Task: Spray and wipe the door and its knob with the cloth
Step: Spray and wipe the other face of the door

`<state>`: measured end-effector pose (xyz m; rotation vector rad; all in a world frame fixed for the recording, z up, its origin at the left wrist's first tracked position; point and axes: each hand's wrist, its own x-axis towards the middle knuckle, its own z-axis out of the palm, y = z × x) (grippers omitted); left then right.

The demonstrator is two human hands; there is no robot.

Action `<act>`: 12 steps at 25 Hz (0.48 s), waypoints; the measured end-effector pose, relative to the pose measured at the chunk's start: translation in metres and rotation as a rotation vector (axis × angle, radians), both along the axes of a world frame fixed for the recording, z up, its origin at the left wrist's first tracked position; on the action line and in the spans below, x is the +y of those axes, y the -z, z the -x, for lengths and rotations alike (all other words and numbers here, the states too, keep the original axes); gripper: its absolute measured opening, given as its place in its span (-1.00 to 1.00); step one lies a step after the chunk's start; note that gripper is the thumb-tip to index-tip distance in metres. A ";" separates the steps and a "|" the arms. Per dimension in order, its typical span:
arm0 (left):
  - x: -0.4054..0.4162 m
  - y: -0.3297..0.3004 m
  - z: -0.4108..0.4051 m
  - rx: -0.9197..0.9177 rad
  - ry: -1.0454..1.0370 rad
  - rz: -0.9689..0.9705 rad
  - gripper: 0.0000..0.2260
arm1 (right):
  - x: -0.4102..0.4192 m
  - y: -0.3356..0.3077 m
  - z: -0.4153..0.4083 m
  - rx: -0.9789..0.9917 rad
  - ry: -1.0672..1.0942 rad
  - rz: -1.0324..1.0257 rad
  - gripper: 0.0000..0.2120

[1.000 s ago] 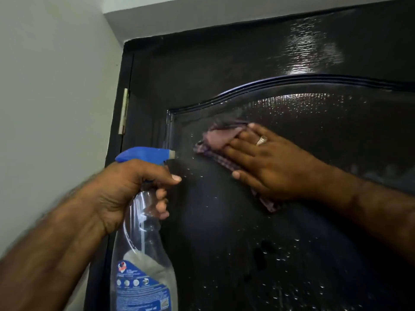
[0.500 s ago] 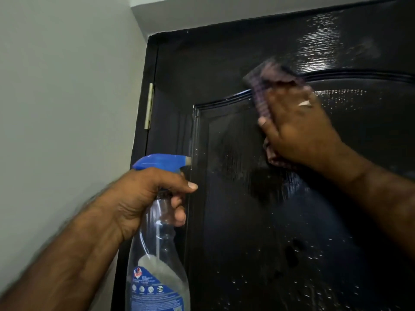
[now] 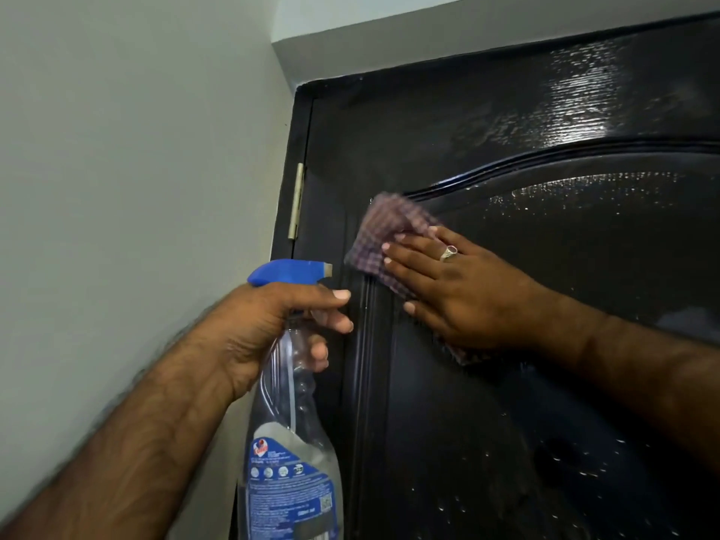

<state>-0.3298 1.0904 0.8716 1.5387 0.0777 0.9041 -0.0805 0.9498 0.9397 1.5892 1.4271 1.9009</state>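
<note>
- While our right hand (image 3: 463,290) presses the checked cloth (image 3: 383,235) flat-fingered against the wet door (image 3: 526,403), near the hinge (image 3: 295,200), we judge the upper panel only partly wiped.
- Our left hand (image 3: 272,329) grips the spray bottle (image 3: 290,442) by its neck, nozzle facing the door; a stray squeeze could wet the wiping hand.
- Droplets lower down may run and streak.
- We see no knob here.
</note>
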 end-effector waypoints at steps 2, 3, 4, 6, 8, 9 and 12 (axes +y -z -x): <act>0.002 -0.002 0.003 0.005 0.000 0.008 -0.87 | 0.009 -0.011 0.013 0.097 -0.008 -0.078 -0.33; 0.003 -0.003 0.004 0.009 -0.001 0.002 -0.88 | 0.017 -0.015 0.019 0.166 0.005 -0.138 -0.29; 0.004 -0.002 0.004 0.015 -0.008 -0.010 -0.88 | 0.026 -0.017 0.020 0.174 0.003 -0.138 -0.27; 0.005 -0.001 0.006 0.044 -0.028 -0.051 -0.82 | 0.037 -0.020 0.015 0.077 -0.019 -0.022 -0.30; 0.007 0.000 0.010 0.063 -0.035 -0.103 -0.82 | 0.039 -0.029 0.017 0.166 -0.040 -0.106 -0.30; 0.008 -0.001 0.011 0.060 -0.037 -0.115 -0.85 | 0.041 -0.031 0.024 0.226 -0.040 -0.178 -0.27; 0.012 -0.001 0.012 0.037 -0.069 -0.103 -0.83 | 0.061 -0.015 0.024 0.110 -0.057 -0.009 -0.28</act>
